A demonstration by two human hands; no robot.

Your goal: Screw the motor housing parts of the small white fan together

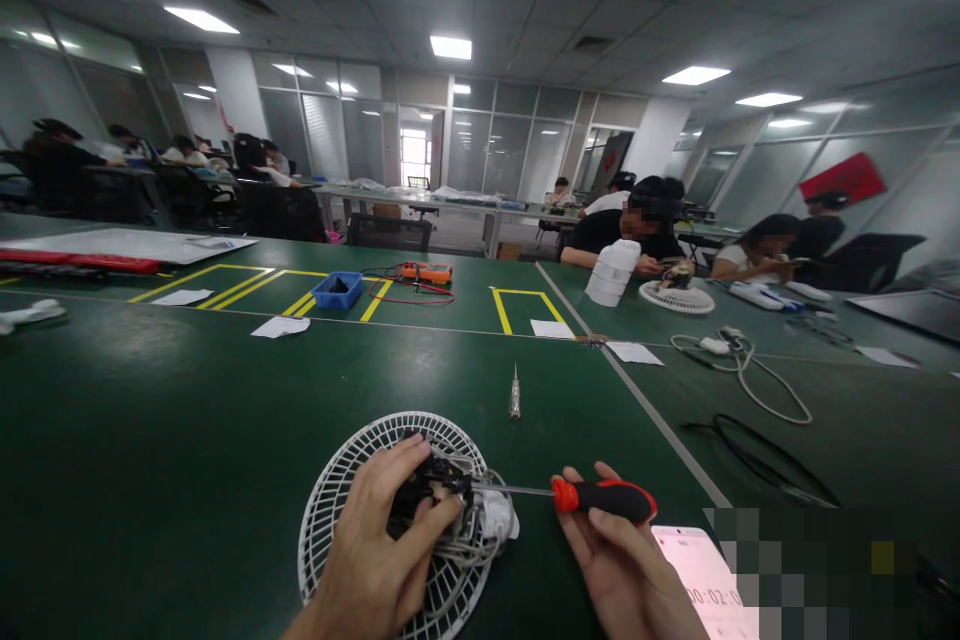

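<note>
A white round fan grille (319, 505) lies on the green table in front of me, with a black fan motor (444, 470) and a coiled pale cord (469, 552) on it. My left hand (379, 530) is closed around the motor, thumb and fingers on either side. My right hand (622, 565), palm up, holds a red and black screwdriver (611, 498) by its handle. Its shaft points left and the tip reaches the motor's right side; whether it sits in a screw is hidden. Beyond the grille lies a small clear-handled screwdriver (515, 398).
A lit phone (705, 580) lies by my right wrist. Farther back are a blue bin (337, 291), an orange multimeter (426, 273) with leads, and paper slips (281, 327). Cables (772, 390) lie at right. Across the table a person (630, 230) works over another fan grille (676, 298).
</note>
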